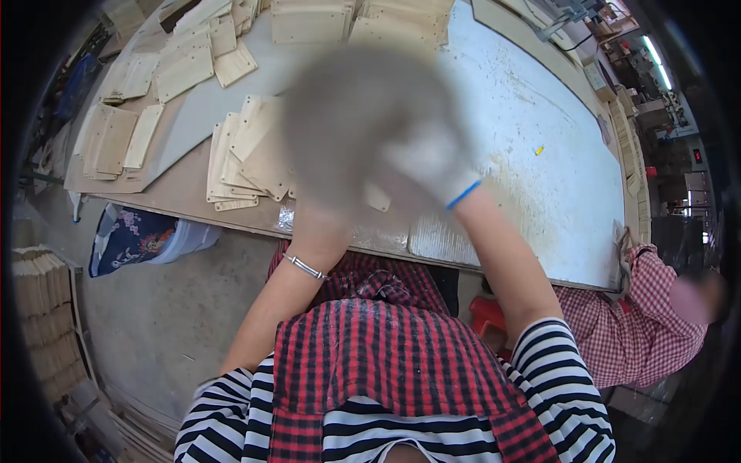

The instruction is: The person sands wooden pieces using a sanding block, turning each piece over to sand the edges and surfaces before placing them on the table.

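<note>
My right hand (440, 166), in a white work glove with a blue cuff, reaches over the table's near part. A round grey blur covers its fingers. My left hand (328, 207) is mostly lost in the same blur, with a bracelet showing on the wrist. Whatever lies between the hands is hidden. Just left of the blur is a loose pile of thin pale wooden boards (241, 158) with small corner holes. Below the blur, the corner of a wooden board (377, 197) shows near my hands; I cannot tell whether either hand touches it.
More board stacks (185, 65) lie at the far left, with others (312, 21) at the back. A small yellow piece (539, 150) rests on the dusty white tabletop (556, 216). A person in a checked garment (594, 332) is at the right. Stacked wood (50, 309) stands lower left.
</note>
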`<action>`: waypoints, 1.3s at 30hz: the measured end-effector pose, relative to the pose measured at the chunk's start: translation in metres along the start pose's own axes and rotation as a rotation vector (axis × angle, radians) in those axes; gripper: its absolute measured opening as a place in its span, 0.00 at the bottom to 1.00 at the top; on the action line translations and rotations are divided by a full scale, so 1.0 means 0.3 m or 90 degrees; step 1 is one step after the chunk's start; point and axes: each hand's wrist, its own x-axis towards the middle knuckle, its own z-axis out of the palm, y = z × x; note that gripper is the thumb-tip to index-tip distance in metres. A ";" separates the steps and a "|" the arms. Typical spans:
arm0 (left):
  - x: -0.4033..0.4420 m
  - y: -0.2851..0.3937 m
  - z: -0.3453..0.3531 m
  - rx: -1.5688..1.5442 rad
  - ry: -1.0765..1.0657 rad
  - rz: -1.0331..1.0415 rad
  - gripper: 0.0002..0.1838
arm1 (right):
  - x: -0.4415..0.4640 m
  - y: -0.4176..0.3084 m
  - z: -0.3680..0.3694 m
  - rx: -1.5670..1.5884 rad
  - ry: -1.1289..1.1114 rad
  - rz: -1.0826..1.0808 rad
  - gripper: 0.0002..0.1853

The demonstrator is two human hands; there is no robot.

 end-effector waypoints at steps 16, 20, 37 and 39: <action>0.032 0.061 0.060 0.018 -0.021 -0.128 0.41 | -0.058 0.185 -0.057 0.195 0.231 0.434 0.18; 0.051 0.107 0.013 0.031 -0.045 -0.126 0.24 | -0.130 0.167 -0.042 0.421 0.321 0.428 0.18; 0.047 0.056 0.046 0.008 -0.084 -0.068 0.15 | -0.133 0.199 -0.037 0.242 0.275 0.396 0.15; 0.057 0.069 0.016 -0.013 -0.072 -0.096 0.15 | -0.130 0.183 -0.051 0.250 0.208 0.400 0.15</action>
